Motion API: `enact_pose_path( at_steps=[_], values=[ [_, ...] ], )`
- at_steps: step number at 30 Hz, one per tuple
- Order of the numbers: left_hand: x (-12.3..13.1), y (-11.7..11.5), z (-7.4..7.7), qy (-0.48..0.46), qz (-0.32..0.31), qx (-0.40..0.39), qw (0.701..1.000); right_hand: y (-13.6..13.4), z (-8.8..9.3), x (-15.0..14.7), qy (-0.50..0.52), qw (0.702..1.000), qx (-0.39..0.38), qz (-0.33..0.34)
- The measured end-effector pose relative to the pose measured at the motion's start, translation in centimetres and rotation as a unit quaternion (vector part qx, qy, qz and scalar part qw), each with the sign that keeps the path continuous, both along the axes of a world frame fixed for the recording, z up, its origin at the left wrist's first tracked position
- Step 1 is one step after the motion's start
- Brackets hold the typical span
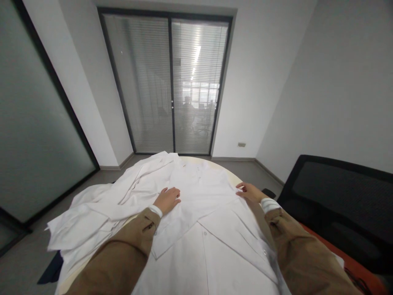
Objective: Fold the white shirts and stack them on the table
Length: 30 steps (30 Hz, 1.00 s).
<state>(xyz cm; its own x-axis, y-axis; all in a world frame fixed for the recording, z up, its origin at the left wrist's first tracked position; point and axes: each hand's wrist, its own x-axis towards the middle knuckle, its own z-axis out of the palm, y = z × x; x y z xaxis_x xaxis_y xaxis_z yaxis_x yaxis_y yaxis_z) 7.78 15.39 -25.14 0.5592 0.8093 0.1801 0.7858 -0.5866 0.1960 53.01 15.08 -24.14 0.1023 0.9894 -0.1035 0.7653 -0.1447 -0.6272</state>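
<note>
A white lab coat [202,246] lies spread flat on a round cream table [215,166], its collar and buttons facing up. My left hand [167,200] rests palm down on the coat's upper part, fingers apart, holding nothing. My right hand [248,192] lies at the coat's far right edge, touching the cloth with its fingers slightly spread. A loose heap of white cloth [98,209], probably more coats, bulges over the table's left side and hides that part of the rim. Both forearms wear brown sleeves with white cuffs.
A black mesh chair [334,196] with an orange part [346,258] stands close on the right. A dark blue cloth [52,268] hangs low at the left. Ahead are a glass door with blinds [167,82] and a grey floor [245,164]; a glass wall [39,123] runs along the left.
</note>
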Motion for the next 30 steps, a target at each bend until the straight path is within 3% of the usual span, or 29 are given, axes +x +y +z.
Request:
enact_pose_path(
  at_steps=[3, 9, 12, 15, 20, 25, 30],
  values=[
    [0.5, -0.5, -0.1, 0.008, 0.008, 0.010, 1.000, -0.4, -0.5, -0.2, -0.017, 0.999, 0.023, -0.018],
    [0.3, -2.2, -1.3, 0.028, -0.005, 0.006, 1.000, 0.4, -0.2, -0.9, -0.164, 0.986, -0.012, 0.005],
    [0.0, -2.8, -2.1, 0.031, -0.006, 0.006, 0.999, 1.1, 0.0, -3.8, -0.192, 0.981, 0.014, 0.006],
    [0.0, -3.4, -3.0, 0.028, 0.036, 0.015, 0.999, 0.7, -0.5, -8.0, -0.221, 0.973, 0.034, 0.055],
    [0.3, -4.3, -3.8, 0.029, 0.087, -0.006, 0.996, -0.8, -2.1, -11.6, -0.242, 0.961, -0.077, 0.112],
    [0.2, -4.5, -3.4, 0.013, 0.076, -0.010, 0.997, -0.3, -0.9, -12.2, -0.250, 0.957, -0.121, 0.089],
    [-0.4, -4.5, -3.1, -0.034, 0.062, -0.006, 0.997, 0.0, -0.2, -16.5, -0.235, 0.967, -0.093, 0.021]
  ],
)
